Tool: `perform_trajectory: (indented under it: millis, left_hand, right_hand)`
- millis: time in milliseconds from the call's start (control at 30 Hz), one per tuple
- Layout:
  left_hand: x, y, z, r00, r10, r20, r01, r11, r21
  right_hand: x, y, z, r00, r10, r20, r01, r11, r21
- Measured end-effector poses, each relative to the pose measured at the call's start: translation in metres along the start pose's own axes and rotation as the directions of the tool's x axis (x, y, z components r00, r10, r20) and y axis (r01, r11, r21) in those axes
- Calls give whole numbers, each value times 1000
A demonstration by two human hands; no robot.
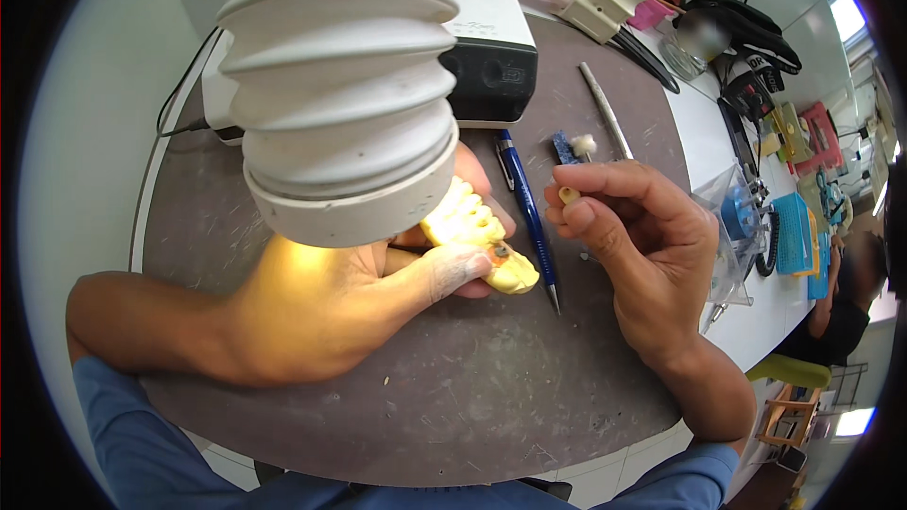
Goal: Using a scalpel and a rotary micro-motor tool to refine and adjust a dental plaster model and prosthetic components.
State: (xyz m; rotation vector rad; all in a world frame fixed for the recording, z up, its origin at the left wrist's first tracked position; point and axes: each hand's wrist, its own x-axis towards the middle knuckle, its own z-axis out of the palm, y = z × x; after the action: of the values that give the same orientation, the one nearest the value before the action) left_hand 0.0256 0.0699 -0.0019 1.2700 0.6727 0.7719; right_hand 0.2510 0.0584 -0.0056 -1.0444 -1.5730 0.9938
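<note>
My left hand (326, 307) is closed around a yellow dental cast (513, 274) with a row of moulded teeth, its thumb pressed on the near side. Close to the thumb tip, a dark spot with a reddish edge shows on the cast. To the right and apart from it, my right hand (652, 246) pinches a small cream-coloured dental crown (568, 195) between thumb and forefinger; a small dark mark is visible on it. Bright light falls on the cast and my left hand. A wide ribbed white hose (340, 66) hides the cast's far left part.
A blue pen (529, 198) lies between my hands on the dark worktop (425, 416). Beyond my right hand are a white-tipped polishing bit (584, 144) and a grey rod (606, 109). A white-and-black device (491, 76) stands behind the hose. Another person (846, 297) sits far right.
</note>
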Motion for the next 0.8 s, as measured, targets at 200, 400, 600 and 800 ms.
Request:
perform_trajectory:
  millis: [200, 400, 600, 800]
  left_hand:
    - [6, -7, -4, 994, 61, 90, -73, 989, 132]
    - [3, -4, 0, 999, 29, 16, -32, 960, 278]
    - [5, -12, -1, 999, 30, 37, -31, 999, 16]
    - [5, -10, 0, 1000, 19, 25, -20, 1000, 14]
  right_hand:
    - [-4, -5, -3, 996, 86, 4, -86, 996, 17]
    - [-2, -8, -5, 985, 164, 43, -167, 982, 83]
    - [-1, -7, -6, 968, 239, 81, -250, 950, 188]
    - [-1, -4, -8, 968, 206, 142, -224, 966, 129]
